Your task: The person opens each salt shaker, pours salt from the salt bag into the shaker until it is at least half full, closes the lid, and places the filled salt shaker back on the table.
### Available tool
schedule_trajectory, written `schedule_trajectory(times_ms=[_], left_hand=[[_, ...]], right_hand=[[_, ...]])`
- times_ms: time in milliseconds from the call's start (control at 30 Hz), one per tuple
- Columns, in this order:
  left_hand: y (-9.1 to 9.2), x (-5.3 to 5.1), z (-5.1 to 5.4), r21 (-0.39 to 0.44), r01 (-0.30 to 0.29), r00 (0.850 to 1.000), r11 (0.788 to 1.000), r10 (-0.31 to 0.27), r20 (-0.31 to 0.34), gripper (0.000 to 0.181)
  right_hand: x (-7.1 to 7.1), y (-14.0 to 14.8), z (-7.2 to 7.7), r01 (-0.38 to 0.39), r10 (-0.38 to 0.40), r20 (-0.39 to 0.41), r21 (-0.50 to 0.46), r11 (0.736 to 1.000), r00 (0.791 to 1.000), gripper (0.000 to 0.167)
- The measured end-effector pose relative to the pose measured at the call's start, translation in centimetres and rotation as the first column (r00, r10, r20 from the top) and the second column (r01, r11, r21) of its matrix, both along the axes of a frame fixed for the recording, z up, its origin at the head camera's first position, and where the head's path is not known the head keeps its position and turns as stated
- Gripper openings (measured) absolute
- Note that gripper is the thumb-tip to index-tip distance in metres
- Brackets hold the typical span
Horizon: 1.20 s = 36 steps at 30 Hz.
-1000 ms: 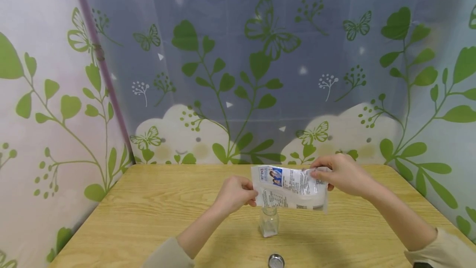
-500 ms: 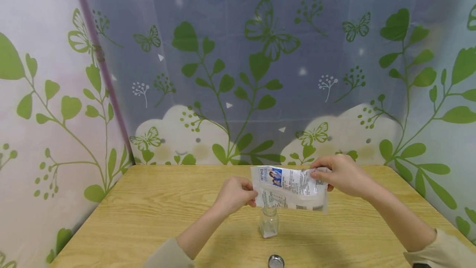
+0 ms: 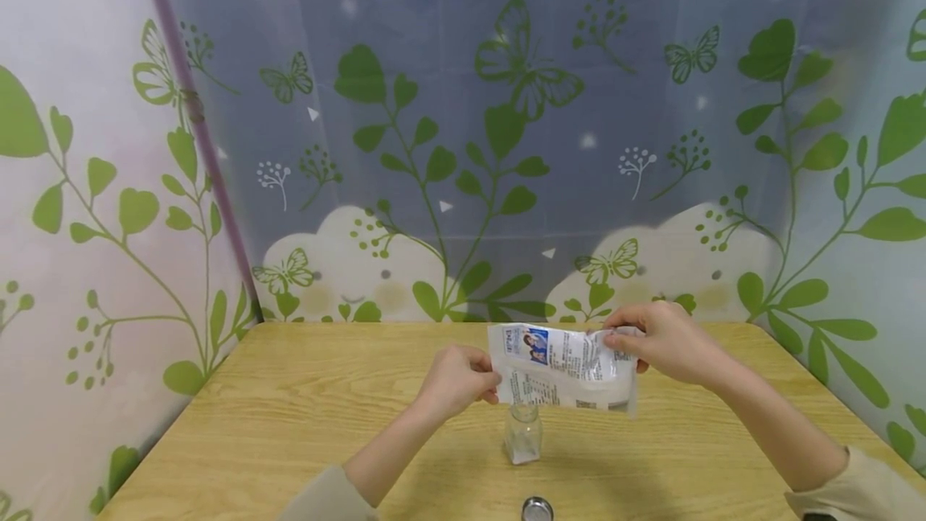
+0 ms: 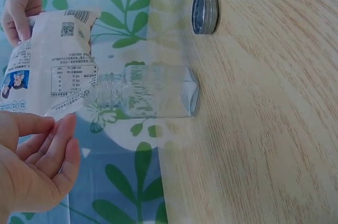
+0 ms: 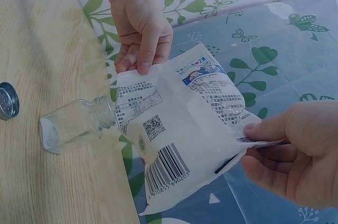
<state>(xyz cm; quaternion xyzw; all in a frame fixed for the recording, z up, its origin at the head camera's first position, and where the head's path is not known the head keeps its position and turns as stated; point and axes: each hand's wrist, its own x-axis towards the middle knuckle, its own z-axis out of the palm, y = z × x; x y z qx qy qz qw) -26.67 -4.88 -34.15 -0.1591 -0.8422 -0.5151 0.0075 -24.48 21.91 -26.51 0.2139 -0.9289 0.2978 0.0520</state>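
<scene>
Both hands hold a white printed plastic packet point(image 3: 564, 368) sideways above the table, over the mouth of a glass jar. My left hand point(image 3: 457, 380) pinches its left end near the lower corner, thumb against fingers. At the upper right edge, my right hand point(image 3: 665, 340) pinches the packet between thumb and fingers. The clear glass jar point(image 3: 523, 439) stands upright on the table, uncapped, with some white stuff at its bottom. In the left wrist view the packet's corner is by the jar's threaded neck point(image 4: 108, 91); whether they touch I cannot tell.
A silver metal screw lid point(image 3: 538, 508) lies on the wooden table point(image 3: 325, 400) in front of the jar, near the lower frame edge. Behind and on both sides hang printed curtains point(image 3: 434, 143) with leaves and butterflies.
</scene>
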Motion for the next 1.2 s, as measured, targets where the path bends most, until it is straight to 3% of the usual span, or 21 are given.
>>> schedule_trajectory(times_ms=[1200], left_hand=[[-0.06,-0.15,-0.20,-0.012,0.006,1.000,1.000,-0.007,-0.019,0.007]], right_hand=[[-0.16,-0.03,-0.22,-0.010,0.010,-0.017,0.000,1.000,1.000,0.020]])
